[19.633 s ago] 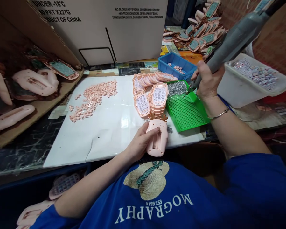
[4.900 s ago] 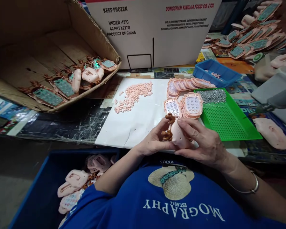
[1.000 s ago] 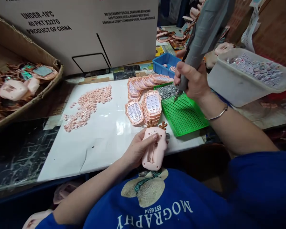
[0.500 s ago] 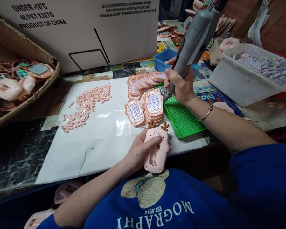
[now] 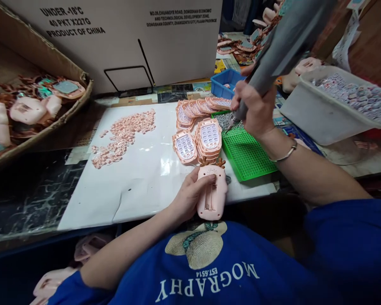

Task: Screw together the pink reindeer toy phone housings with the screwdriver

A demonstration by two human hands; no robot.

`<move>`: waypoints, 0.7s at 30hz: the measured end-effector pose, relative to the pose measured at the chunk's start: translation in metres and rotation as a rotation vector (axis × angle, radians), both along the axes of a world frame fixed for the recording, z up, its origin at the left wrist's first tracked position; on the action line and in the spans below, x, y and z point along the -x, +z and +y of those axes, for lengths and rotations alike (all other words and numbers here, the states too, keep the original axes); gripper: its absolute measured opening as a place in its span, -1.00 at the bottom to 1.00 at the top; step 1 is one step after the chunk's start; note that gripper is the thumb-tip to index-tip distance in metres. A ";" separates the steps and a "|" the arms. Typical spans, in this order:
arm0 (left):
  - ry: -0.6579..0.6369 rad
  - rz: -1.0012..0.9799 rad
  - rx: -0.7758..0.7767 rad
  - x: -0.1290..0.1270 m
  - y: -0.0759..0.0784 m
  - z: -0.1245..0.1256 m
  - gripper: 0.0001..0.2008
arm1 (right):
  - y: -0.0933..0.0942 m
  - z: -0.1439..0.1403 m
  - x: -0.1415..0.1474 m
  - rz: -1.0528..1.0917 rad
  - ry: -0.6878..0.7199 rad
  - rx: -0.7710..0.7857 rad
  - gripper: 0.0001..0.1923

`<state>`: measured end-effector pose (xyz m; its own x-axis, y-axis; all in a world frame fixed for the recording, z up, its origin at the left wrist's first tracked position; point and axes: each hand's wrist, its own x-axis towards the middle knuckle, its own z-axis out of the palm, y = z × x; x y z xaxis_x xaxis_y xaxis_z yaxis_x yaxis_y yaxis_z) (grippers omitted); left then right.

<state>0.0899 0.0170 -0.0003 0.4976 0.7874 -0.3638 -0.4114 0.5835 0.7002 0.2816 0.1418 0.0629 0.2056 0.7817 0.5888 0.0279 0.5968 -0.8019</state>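
Note:
My left hand (image 5: pixel 192 192) grips a pink toy phone (image 5: pixel 213 197) with brown antlers, its back and bare battery slot facing up, thumb lying across it. In my right hand (image 5: pixel 257 108) is a grey electric screwdriver (image 5: pixel 279 51), tilted with its tip low over the green tray (image 5: pixel 250 159). Small silvery screws (image 5: pixel 223 120) lie heaped at the tray's far left end. Just left of the tray stand stacked pink front shells with keypads (image 5: pixel 209 135). Whether a screw sits on the bit is too small to tell.
Small pink rings (image 5: pixel 126 133) are scattered over the white board (image 5: pixel 146 186). A cardboard box (image 5: pixel 82 91) of toy parts stands left, a blue bin (image 5: pixel 220 84) behind the tray, and a whitish tub (image 5: pixel 317 108) of small parts right. A large white carton (image 5: pixel 126 51) closes off the back.
My right hand has shifted slightly right, and the screwdriver leans more, its tip now farther over the green tray. The view has turned a little; my left hand keeps its hold on the toy phone.

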 end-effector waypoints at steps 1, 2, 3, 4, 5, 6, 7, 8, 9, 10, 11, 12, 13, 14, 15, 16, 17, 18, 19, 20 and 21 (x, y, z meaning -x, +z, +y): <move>0.008 -0.008 -0.010 0.000 -0.001 0.000 -0.59 | 0.009 -0.011 0.003 0.014 -0.008 -0.024 -0.69; 0.015 -0.016 -0.020 -0.001 -0.003 -0.001 -0.59 | 0.018 -0.023 0.006 0.029 -0.016 -0.049 -0.72; 0.023 -0.021 -0.027 -0.001 -0.004 -0.001 -0.60 | 0.026 -0.036 0.009 0.037 -0.012 -0.056 -0.74; 0.030 -0.023 -0.033 -0.002 -0.004 -0.001 -0.60 | 0.033 -0.050 0.013 0.033 0.003 -0.037 -0.74; 0.036 -0.021 -0.036 -0.002 -0.005 -0.002 -0.60 | 0.038 -0.063 0.017 0.024 0.025 -0.005 -0.72; 0.041 -0.017 -0.039 -0.003 -0.005 -0.002 -0.60 | 0.040 -0.075 0.021 0.018 0.064 0.028 -0.70; 0.045 -0.012 -0.042 -0.003 -0.005 -0.003 -0.59 | 0.041 -0.086 0.024 0.017 0.121 0.049 -0.69; 0.049 -0.008 -0.044 -0.004 -0.005 -0.003 -0.58 | 0.040 -0.095 0.027 0.024 0.178 0.060 -0.68; 0.052 -0.004 -0.045 -0.005 -0.005 -0.003 -0.57 | 0.037 -0.101 0.029 0.036 0.230 0.057 -0.68; 0.054 -0.001 -0.045 -0.005 -0.005 -0.003 -0.57 | 0.034 -0.106 0.030 0.046 0.269 0.045 -0.67; 0.056 0.003 -0.046 -0.005 -0.005 -0.003 -0.57 | 0.030 -0.108 0.032 0.056 0.293 0.039 -0.66; 0.059 0.006 -0.049 -0.006 -0.005 -0.003 -0.58 | 0.026 -0.109 0.032 0.063 0.304 0.044 -0.66; 0.061 0.007 -0.054 -0.006 -0.005 -0.003 -0.58 | 0.022 -0.109 0.033 0.069 0.311 0.050 -0.66; 0.061 0.007 -0.061 -0.006 -0.005 -0.003 -0.59 | 0.019 -0.108 0.033 0.074 0.317 0.055 -0.67; 0.060 0.005 -0.068 -0.006 -0.005 -0.003 -0.59 | 0.015 -0.107 0.034 0.077 0.324 0.066 -0.67; 0.056 0.003 -0.073 -0.005 -0.005 -0.004 -0.59 | 0.011 -0.106 0.034 0.077 0.331 0.080 -0.67; 0.052 0.002 -0.075 -0.005 -0.005 -0.004 -0.60 | 0.008 -0.106 0.035 0.072 0.337 0.093 -0.67; 0.049 0.005 -0.076 -0.005 -0.006 -0.004 -0.61 | 0.004 -0.105 0.035 0.064 0.340 0.101 -0.67; 0.050 0.012 -0.076 -0.005 -0.006 -0.004 -0.62 | 0.001 -0.105 0.036 0.055 0.340 0.103 -0.67; 0.054 0.021 -0.076 -0.005 -0.006 -0.005 -0.62 | -0.003 -0.105 0.036 0.040 0.340 0.104 -0.68; 0.059 0.031 -0.077 -0.005 -0.006 -0.005 -0.62 | -0.006 -0.106 0.037 0.008 0.340 0.118 -0.69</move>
<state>0.0953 0.0122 -0.0064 0.4385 0.8416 -0.3153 -0.4210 0.5023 0.7553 0.2445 0.0358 0.0568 -0.0731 0.8688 0.4897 -0.1630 0.4740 -0.8653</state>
